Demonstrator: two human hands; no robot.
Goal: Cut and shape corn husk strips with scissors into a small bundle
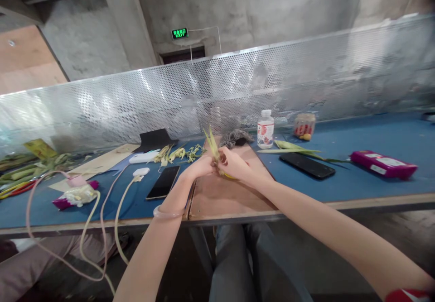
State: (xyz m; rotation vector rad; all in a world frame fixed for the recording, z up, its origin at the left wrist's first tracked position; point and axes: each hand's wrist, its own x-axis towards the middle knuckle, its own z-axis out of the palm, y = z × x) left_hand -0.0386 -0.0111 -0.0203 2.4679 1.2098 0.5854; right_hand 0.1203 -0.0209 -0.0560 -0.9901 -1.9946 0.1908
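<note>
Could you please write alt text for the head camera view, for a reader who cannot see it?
Two bare hands, left hand and right hand, meet over a brown board on a blue table, gripping a bundle of green leaf strips. Two dark phones, a small bottle and a pink packet lie around them.

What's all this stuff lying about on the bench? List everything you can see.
leaf strips: a few, yellow-green, pinched in both hands
board: one, brown, under the hands
phones: two, black, either side of the board
bottle: one, white, behind the board
jar: one, clear, right of bottle
packet: one, magenta, far right
leaf pile: green, far left
cables: several, pale, hanging off left edge
bench: one, blue
left hand: one, gripping the strips
right hand: one, gripping the strips
</note>
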